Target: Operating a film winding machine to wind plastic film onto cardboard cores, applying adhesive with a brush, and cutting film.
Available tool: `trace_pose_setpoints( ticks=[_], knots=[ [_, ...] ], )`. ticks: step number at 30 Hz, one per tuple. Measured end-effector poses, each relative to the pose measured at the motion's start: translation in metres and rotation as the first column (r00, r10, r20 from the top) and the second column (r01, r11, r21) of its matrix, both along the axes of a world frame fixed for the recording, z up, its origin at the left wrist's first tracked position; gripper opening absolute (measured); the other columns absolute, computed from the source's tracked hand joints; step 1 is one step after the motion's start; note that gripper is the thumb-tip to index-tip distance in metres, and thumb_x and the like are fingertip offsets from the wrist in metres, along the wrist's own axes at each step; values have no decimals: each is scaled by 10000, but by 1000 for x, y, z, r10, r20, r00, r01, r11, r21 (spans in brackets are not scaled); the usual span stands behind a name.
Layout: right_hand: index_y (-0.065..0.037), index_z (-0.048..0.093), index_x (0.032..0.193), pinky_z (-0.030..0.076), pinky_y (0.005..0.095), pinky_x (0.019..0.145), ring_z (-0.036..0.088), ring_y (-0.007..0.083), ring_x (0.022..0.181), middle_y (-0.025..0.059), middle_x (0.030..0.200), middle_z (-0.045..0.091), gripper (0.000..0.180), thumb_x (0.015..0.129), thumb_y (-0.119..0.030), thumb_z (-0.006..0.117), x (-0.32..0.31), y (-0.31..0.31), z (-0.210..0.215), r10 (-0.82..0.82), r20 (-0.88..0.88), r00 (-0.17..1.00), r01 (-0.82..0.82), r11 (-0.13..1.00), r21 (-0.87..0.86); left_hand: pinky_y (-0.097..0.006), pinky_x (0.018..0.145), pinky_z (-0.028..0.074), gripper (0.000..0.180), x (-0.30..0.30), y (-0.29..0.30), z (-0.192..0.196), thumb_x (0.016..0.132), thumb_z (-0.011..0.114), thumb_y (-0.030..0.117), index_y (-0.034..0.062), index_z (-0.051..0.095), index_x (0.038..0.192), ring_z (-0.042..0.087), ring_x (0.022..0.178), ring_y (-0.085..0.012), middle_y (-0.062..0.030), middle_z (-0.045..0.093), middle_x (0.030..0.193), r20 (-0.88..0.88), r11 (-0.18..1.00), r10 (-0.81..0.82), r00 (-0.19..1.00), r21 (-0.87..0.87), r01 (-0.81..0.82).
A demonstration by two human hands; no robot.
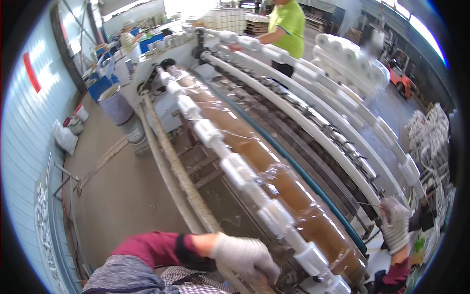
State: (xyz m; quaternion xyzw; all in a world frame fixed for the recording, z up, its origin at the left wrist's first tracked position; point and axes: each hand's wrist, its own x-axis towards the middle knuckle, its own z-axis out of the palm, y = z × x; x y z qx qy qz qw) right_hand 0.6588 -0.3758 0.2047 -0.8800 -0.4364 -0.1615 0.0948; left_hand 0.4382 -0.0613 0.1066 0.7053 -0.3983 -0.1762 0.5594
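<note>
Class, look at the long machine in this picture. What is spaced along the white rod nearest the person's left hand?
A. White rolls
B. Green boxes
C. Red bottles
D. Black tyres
A: white rolls sit at intervals along the rod, which runs up from beside the gloved left hand next to the clear film wound on the brown roller.

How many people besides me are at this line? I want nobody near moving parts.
2: a person in a green shirt at the machine's far end, another in a hat far left. Others may be hidden.
</note>
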Motion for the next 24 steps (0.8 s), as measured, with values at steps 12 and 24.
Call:
trace_pose_setpoints(
  ticks=[12, 24],
  knots=[
    [-9, 640, 936, 471, 324, 678, 599, 268, 728, 141, 846, 628, 189, 749, 17, 658, -187, 531, -71, 333, -349, 876, -172, 891, 421, -451, 871, 447, 800, -297, 493, 166, 797, 680, 475, -42, 386, 1332, 603, 971, -360, -249, 607, 1078, 636, 326, 744, -203, -612, -721],
    [-24, 624, 1026, 389, 202, 470, 493, 57, 543, -6, 729, 577, 192, 837, -16, 596, -106, 1001, -139, 654, -686, 319, 228, 650, 725, -528, 972, 383, 833, -296, 819, 206, 807, 622, 561, -74, 410, 1303, 582, 1021, -390, -290, 588, 1083, 678, 195, 703, -215, -475, -858]
  ],
)
